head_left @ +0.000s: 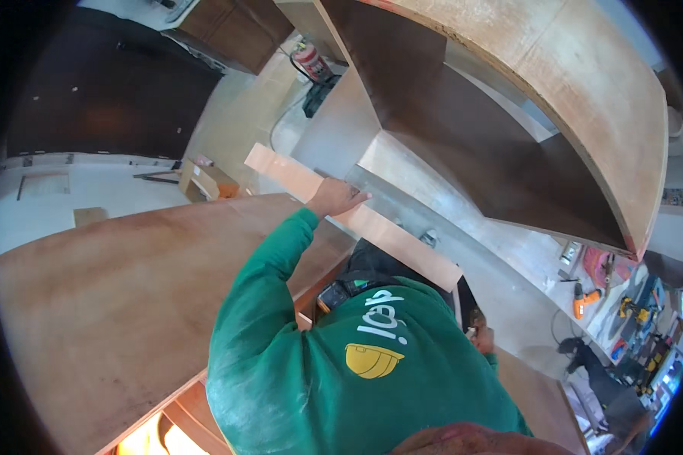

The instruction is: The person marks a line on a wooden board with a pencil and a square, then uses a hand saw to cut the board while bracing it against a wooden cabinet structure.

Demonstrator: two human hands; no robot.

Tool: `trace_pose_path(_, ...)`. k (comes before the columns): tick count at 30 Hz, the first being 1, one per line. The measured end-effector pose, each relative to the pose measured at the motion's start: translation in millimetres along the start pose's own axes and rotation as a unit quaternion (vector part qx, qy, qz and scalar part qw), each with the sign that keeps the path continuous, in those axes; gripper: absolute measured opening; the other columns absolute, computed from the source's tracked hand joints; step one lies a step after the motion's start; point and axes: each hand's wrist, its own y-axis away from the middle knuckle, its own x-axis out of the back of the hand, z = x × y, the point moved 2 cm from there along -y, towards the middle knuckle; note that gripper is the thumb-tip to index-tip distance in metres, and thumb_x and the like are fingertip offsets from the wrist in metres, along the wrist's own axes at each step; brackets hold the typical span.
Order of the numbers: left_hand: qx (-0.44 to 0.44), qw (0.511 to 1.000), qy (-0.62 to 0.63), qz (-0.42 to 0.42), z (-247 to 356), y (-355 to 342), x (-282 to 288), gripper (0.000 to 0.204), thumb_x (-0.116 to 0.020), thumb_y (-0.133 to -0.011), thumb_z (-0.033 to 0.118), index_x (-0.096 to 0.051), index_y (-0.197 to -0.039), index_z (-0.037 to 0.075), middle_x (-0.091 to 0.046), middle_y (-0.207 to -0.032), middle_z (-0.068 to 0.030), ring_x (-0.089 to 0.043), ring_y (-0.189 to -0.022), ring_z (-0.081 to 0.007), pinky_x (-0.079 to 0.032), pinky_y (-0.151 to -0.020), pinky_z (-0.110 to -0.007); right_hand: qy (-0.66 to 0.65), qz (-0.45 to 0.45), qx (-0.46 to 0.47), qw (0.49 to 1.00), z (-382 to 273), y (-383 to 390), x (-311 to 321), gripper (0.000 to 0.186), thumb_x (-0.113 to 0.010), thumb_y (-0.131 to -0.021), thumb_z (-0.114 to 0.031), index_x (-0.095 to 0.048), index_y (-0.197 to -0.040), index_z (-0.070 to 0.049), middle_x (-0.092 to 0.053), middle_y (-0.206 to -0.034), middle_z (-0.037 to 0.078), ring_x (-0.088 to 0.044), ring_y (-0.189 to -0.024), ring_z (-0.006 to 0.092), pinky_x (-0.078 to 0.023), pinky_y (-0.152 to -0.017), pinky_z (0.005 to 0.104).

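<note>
A long, narrow, pale wooden strip (402, 246) lies slantwise in front of my body, running from upper left to lower right. My left hand (337, 199) is closed over its middle-left part, thumb side toward the strip's right half. Down at my right side, by my hip, is my right hand (481, 335), partly hidden by my green sleeve and body. Its fingers look curled around something small and dark that I cannot make out. The strip's right end stops a little above that hand.
A large curved wooden panel (129, 303) spreads at left. A curved-top cabinet frame (584, 98) with dark inner faces stands at upper right. An orange drill (584, 301) and several tools lie at right. A fire extinguisher (311, 62) and a cardboard box (205, 180) stand farther off.
</note>
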Motion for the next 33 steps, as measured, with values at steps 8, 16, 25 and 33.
trace_pose_path(8, 0.104, 0.991, -0.052, 0.063, -74, 64, 62, 0.075, -0.04, -0.106, 0.069, -0.082, -0.082, 0.011, -0.076, -0.08, -0.0186, -0.074, -0.077, -0.0409, -0.057, -0.071, -0.053, -0.173, -0.021, -0.381, 0.908, -84, -53, -24, 0.035, -0.071, -0.098, -0.034, -0.061, -0.082, -0.004, -0.05, -0.058, 0.004, -0.052, -0.042, 0.021, -0.045, -0.038, 0.0392)
trace_pose_path(16, 0.152, 0.981, -0.003, 0.124, -222, 91, 88, 0.074, -0.036, -0.108, 0.068, -0.083, -0.091, 0.013, -0.077, -0.084, -0.02, -0.075, -0.082, -0.0406, -0.057, -0.074, -0.054, -0.125, 0.019, -0.316, 0.941, -143, -73, -83, 0.037, -0.068, -0.099, -0.036, -0.057, -0.079, -0.007, -0.051, -0.061, 0.004, -0.05, -0.042, 0.0176, -0.039, -0.036, 0.036)
trace_pose_path(25, 0.045, 0.997, -0.026, 0.05, -277, 17, 88, 0.077, -0.035, -0.108, 0.07, -0.084, -0.094, 0.012, -0.077, -0.085, -0.0215, -0.076, -0.083, -0.0411, -0.058, -0.073, -0.054, 0.411, 0.316, 0.124, 0.846, -235, -44, -232, 0.041, -0.059, -0.106, -0.027, -0.059, -0.127, 0.008, -0.072, -0.094, 0.026, -0.072, -0.08, 0.0341, -0.06, -0.072, 0.0462)
trace_pose_path(33, -0.172, 0.981, -0.093, 0.006, -211, -41, 63, 0.078, -0.04, -0.106, 0.07, -0.083, -0.079, 0.01, -0.074, -0.077, -0.0226, -0.075, -0.075, -0.0409, -0.058, -0.072, -0.052, -0.048, 0.226, -0.203, 0.952, -392, -32, -309, 0.036, -0.055, -0.103, -0.024, -0.078, -0.123, -0.005, -0.078, -0.09, 0.017, -0.067, -0.068, 0.0207, -0.053, -0.059, 0.0391)
